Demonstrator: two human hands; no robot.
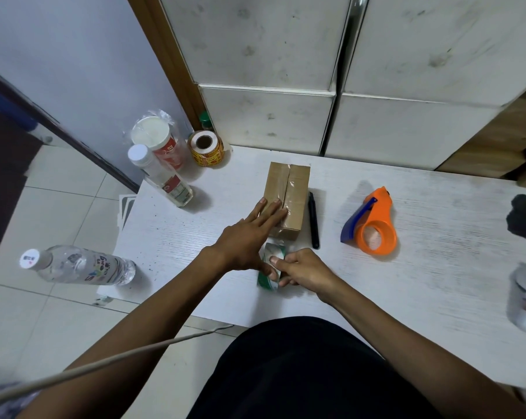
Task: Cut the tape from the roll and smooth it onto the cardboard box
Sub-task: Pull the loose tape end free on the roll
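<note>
The left hand (249,237) lies flat, fingers spread toward 1 o'clock on the cardboard box (287,198), gripping nothing; the right hand (301,269) pinches the tape roll (271,267) just at the box's 6 o'clock. The box sits mid-way on a white table (422,282) against grey cabinets (331,86), its long axis and taped seam running 12 to 6.

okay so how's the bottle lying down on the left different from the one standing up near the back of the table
The lying bottle rests on its side at the table's left edge, its cap end overhanging the floor; the standing bottle is upright near the back left corner. The lying one's label looks mostly clear with colourful lettering; the standing one's label is white with a red mark. The standing one is beside a red and white cup; the lying one sits alone. Both are clear plastic with white caps.
</note>
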